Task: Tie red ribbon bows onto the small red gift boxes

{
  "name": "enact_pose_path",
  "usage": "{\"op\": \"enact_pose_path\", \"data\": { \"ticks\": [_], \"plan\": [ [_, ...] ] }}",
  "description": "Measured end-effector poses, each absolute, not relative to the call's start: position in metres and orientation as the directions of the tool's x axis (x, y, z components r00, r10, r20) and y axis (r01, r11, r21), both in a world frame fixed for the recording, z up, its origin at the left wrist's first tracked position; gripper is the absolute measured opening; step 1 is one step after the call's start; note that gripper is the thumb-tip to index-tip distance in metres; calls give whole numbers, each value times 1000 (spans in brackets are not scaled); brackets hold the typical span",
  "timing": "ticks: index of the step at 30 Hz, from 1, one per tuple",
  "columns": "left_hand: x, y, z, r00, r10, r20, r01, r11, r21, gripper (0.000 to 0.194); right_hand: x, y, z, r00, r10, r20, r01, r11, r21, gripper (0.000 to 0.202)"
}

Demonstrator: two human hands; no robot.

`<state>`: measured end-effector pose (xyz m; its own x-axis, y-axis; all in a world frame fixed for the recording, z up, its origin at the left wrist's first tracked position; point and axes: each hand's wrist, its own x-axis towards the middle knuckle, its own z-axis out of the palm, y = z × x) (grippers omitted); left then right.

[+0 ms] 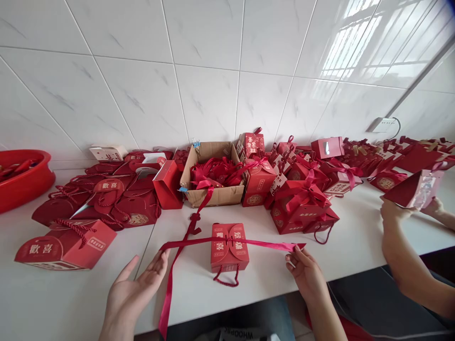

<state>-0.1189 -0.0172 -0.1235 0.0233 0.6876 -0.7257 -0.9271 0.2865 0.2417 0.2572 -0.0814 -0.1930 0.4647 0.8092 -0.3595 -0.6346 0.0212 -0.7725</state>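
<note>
A small red gift box (230, 255) with white characters and a rope handle sits on the white table between my hands. A red ribbon (263, 243) crosses its top and stretches out to both sides. My right hand (303, 267) pinches the ribbon's right end between thumb and fingers. At the other side, my left hand (140, 284) is palm up with its fingers apart, and the ribbon's left part lies at its fingertips. Another ribbon strand (172, 274) hangs from the carton over the table's front edge, crossing the stretched ribbon.
Behind is a cardboard carton (216, 197) of red ribbons. Red boxes (85, 241) are heaped at left, bow-tied boxes (300, 213) at right. A red basin (39, 177) stands far left. At right, another person's hands (398, 210) hold a red box.
</note>
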Motion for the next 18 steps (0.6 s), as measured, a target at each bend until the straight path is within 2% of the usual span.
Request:
{"op": "enact_pose_path", "data": {
  "ticks": [7,14,16,18],
  "plan": [
    [-116,-16,-128,-2,716,-698,-943,230,239,44,257,-81,-190,486,777,-399,-669,37,-743,29],
    [-106,-13,-130,-9,709,-705,-957,199,212,38,254,-81,-189,553,754,-354,-647,121,-753,28],
    [-104,-11,-132,-83,726,-682,-938,175,300,30,254,-80,-188,562,750,-349,-637,123,-761,29],
    [-103,-9,-134,-220,752,-621,-870,137,474,26,256,-80,-189,555,751,-359,-610,73,-789,29]
  ]
}}
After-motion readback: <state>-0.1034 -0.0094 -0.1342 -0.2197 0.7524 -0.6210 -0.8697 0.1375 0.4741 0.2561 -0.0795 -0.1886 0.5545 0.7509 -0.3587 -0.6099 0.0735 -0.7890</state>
